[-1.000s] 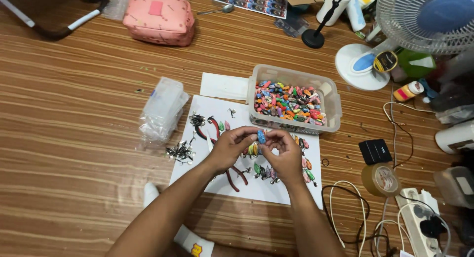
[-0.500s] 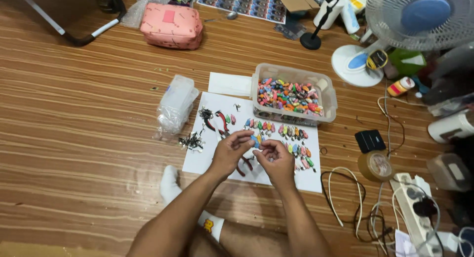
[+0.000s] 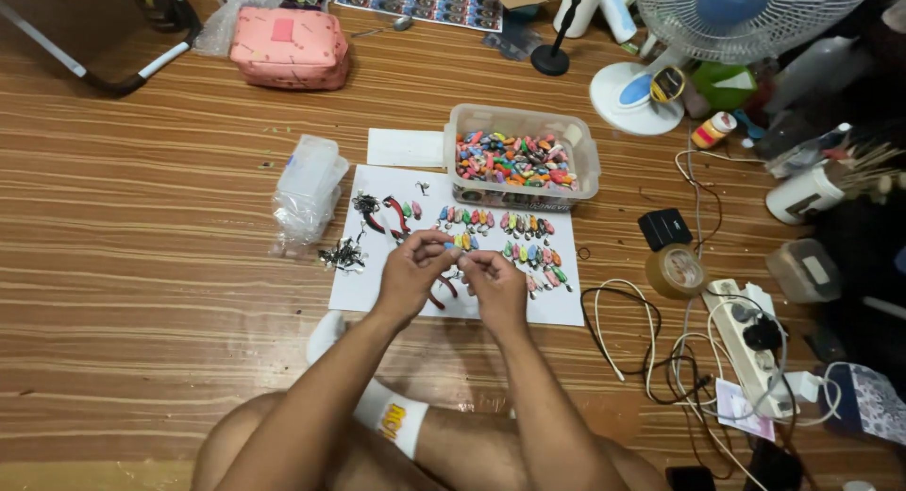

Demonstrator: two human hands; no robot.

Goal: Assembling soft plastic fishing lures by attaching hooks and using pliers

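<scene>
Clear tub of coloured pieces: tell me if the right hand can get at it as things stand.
Probably yes. The clear tub sits open-topped just beyond the white sheet, ahead of the right hand. Only rows of small coloured pieces lie flat between them. The hand's fingers are pinched with the left hand on something small, so they are occupied.

You see a brown wood-grain floor [image 3: 142, 264] with pale streaks. On it lies a white sheet [image 3: 377, 288] carrying rows of multicoloured beads [image 3: 524, 241], and at its far edge a clear tub [image 3: 521, 158] holds pink, orange, green and blue pieces. A pink pouch [image 3: 290, 47] with a darker pink patch sits near the floor's far left corner.
</scene>
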